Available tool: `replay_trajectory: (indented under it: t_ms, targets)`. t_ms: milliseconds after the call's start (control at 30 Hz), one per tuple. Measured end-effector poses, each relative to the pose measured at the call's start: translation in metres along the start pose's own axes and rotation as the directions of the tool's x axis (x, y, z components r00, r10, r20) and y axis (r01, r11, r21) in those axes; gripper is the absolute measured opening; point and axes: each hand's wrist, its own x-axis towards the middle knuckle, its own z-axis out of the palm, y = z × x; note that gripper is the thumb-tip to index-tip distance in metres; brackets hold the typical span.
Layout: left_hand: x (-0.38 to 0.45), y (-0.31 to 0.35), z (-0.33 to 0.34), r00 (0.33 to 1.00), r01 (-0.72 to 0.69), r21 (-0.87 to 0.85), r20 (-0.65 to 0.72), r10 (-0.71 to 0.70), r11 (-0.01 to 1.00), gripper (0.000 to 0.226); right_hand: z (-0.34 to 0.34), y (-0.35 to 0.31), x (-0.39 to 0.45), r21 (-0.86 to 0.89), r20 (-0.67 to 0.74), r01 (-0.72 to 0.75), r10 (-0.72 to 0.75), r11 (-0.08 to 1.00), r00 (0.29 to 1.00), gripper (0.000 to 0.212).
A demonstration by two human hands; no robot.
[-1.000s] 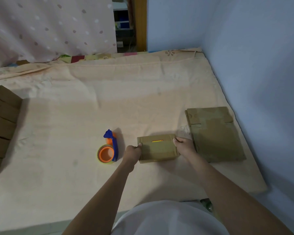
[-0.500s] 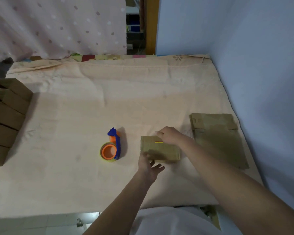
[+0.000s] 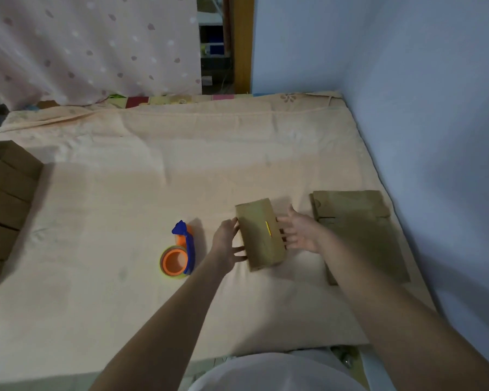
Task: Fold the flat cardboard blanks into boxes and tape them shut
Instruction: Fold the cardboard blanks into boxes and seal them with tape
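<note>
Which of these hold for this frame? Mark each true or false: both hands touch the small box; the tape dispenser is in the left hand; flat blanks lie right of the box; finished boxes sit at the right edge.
1. Left hand and right hand flank the small cardboard box, touching it: true.
2. Left hand holds the tape dispenser: false, it lies on the sheet.
3. Flat cardboard blanks lie right of the box: true.
4. Folded boxes sit at the right edge: false, left edge.

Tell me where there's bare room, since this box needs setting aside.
Free: the sheet beyond the box, and between tape dispenser and stacked boxes. Crowded: around both hands, near the flat blanks.
</note>
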Motion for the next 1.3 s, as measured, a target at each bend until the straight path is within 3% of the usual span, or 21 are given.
replay_trajectory:
  t_ms: [133, 233, 300, 400, 533, 667, 967, 1033, 1100, 1167, 1233, 1300]
  targets:
    - [0.012, 0.022, 0.0, 0.999, 0.038, 0.145, -0.004, -0.038, 0.989, 0.036, -0.001, 0.021, 0.009, 0.165, -0.028, -0.002, 0.007, 0.986, 1.0, 0.065]
    - [0.017, 0.026, -0.004, 0.998, 0.059, 0.162, 0.013, -0.062, 0.985, 0.037, 0.003, 0.026, 0.008, 0.23, -0.044, 0.001, 0.01, 0.973, 0.999, 0.062]
    - [0.019, 0.024, -0.006, 0.998, 0.059, 0.16, 0.017, -0.062, 0.985, 0.038, 0.008, 0.025, 0.004, 0.236, -0.07, 0.022, -0.005, 0.971, 0.998, 0.049]
    - [0.016, 0.018, -0.006, 0.999, 0.048, 0.145, 0.017, -0.051, 0.988, 0.038, 0.02, 0.027, 0.007, 0.129, -0.18, 0.072, -0.048, 0.989, 0.982, 0.035]
    - [0.017, 0.013, -0.01, 0.998, 0.043, 0.131, 0.04, -0.048, 0.99, 0.037, 0.036, 0.035, 0.017, -0.174, -0.278, 0.189, -0.232, 0.966, 0.932, 0.039]
    - [0.015, 0.014, -0.018, 0.997, 0.044, 0.18, 0.058, -0.056, 0.983, 0.038, 0.049, 0.038, 0.015, -0.35, -0.335, 0.181, -0.303, 0.919, 0.892, 0.043]
    - [0.005, 0.012, -0.036, 0.999, 0.028, 0.264, 0.026, -0.036, 0.964, 0.032, 0.056, 0.052, 0.015, -0.383, -0.397, 0.167, -0.325, 0.909, 0.858, 0.055]
    - [0.003, 0.01, -0.05, 0.994, -0.019, 0.46, -0.086, 0.065, 0.887, 0.027, 0.057, 0.053, 0.014, -0.394, -0.4, 0.155, -0.321, 0.906, 0.858, 0.059]
    - [0.01, 0.005, -0.076, 0.935, -0.024, 0.766, -0.21, 0.285, 0.643, 0.019, 0.058, 0.055, 0.015, -0.399, -0.407, 0.147, -0.319, 0.905, 0.856, 0.059]
    - [0.018, 0.001, -0.105, 0.843, 0.025, 0.863, -0.29, 0.453, 0.505, 0.013, 0.061, 0.057, 0.015, -0.399, -0.408, 0.145, -0.317, 0.906, 0.856, 0.057]
    - [0.021, -0.003, -0.123, 0.811, 0.079, 0.89, -0.32, 0.49, 0.45, 0.015, 0.062, 0.059, 0.015, -0.392, -0.41, 0.142, -0.311, 0.909, 0.857, 0.059]
    - [0.021, -0.009, -0.132, 0.835, 0.078, 0.888, -0.307, 0.456, 0.454, 0.011, 0.062, 0.061, 0.015, -0.399, -0.408, 0.141, -0.313, 0.906, 0.858, 0.061]
